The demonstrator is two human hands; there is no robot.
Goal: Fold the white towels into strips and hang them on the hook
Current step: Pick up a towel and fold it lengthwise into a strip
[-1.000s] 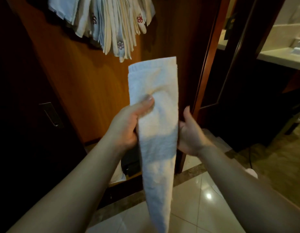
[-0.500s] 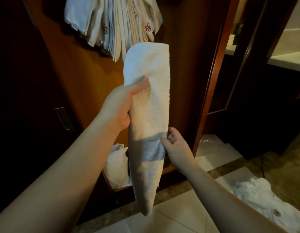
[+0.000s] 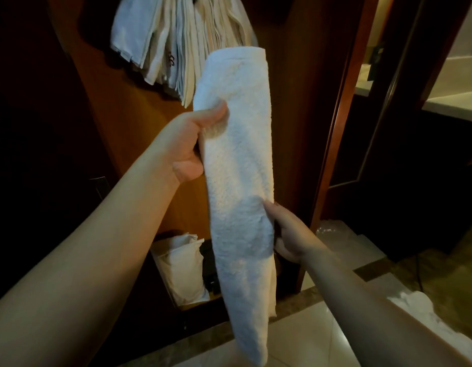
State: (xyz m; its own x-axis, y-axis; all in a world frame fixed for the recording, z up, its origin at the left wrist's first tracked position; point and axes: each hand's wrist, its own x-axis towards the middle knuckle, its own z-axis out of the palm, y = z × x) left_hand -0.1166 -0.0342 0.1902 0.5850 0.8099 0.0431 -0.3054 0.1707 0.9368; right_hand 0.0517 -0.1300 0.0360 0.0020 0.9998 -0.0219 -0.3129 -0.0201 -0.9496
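Observation:
A white towel (image 3: 240,165), folded into a long narrow strip, hangs upright in front of me. My left hand (image 3: 188,144) grips its upper part, thumb on the front. My right hand (image 3: 287,234) holds its right edge lower down, thumb on the front and fingers behind the cloth. Above, several folded white towels (image 3: 181,43) hang in a bunch against the orange wooden wall; the hook itself is hidden by them. The held strip's top edge overlaps the bottom of that bunch.
More white towels (image 3: 181,266) lie in a low wooden compartment below. A crumpled white towel (image 3: 425,319) lies on the tiled floor at the right. A dark door frame (image 3: 335,144) and a pale countertop (image 3: 452,107) stand to the right.
The strip has risen toward the hanging bunch. My right hand moved from the strip's mid-height down to its lower right edge. The view tilted down.

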